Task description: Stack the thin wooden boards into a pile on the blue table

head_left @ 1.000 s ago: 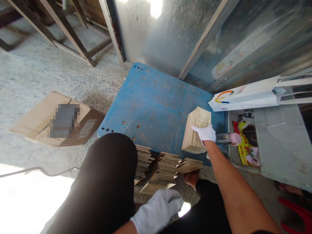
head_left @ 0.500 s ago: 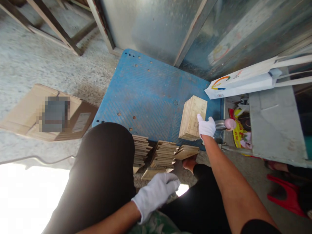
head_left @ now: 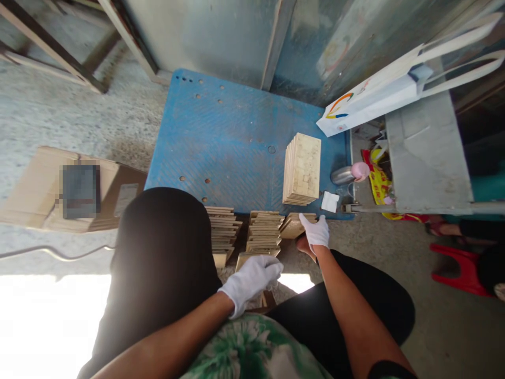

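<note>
My right hand [head_left: 316, 231], in a white glove, is at the short leaning stack of thin boards [head_left: 292, 226], thumb and forefinger apart. A fingertip overlaps the stack's right edge; whether it touches I cannot tell. My left hand [head_left: 252, 281], also gloved, is curled closed above my lap, in front of a row of boards [head_left: 263, 231]. What its fingers hold, if anything, is hidden. Another row of boards [head_left: 224, 231] stands beside my knee. On the blue platform [head_left: 221, 137] a taller stack of pale rectangular boards [head_left: 307, 166] stands apart from both hands.
A folded white cloth or paper [head_left: 330, 201] and a steel flask with pink lid [head_left: 347, 172] lie right of the tall stack. Beyond are a white bag [head_left: 366, 102] and a grey metal surface [head_left: 428, 152]. A cardboard box [head_left: 106, 210] is left; a red stool [head_left: 457, 268] is right.
My right hand has left the tall stack on the platform and come back toward me to the short leaning stack. My left hand stays curled over my lap. The view has shifted.
</note>
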`<state>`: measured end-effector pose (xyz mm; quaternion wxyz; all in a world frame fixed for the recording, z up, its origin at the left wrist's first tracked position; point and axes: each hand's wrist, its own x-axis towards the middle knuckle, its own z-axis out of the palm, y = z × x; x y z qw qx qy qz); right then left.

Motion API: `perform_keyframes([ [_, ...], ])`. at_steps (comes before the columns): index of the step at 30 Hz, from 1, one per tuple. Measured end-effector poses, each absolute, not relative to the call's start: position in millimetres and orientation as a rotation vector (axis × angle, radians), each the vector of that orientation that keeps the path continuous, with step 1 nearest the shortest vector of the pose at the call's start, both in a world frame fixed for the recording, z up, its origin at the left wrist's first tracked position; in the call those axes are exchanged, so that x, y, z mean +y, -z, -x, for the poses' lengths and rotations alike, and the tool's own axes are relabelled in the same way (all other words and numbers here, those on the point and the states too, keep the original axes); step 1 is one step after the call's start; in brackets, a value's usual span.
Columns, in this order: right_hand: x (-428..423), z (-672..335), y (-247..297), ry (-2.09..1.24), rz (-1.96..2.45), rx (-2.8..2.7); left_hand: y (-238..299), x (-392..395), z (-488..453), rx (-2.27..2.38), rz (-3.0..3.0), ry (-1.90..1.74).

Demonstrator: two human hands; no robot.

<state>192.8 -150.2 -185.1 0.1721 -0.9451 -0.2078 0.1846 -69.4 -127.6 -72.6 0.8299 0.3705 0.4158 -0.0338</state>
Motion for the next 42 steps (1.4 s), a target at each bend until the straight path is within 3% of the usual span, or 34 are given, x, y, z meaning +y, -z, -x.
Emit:
perform_keyframes([
  [21,-164,-173,224,-0.728,2.521,-0.029,99,-129,68,1.044,-0.827,0.245],
  [33,-155,-173,217,-0.561,2.475,-0.171,98,-131,70,1.025,-0.89,0.232],
  [42,-156,-181,202,-0.682,2.426,-0.237,97,-130,69,1.018,-0.944,0.239],
])
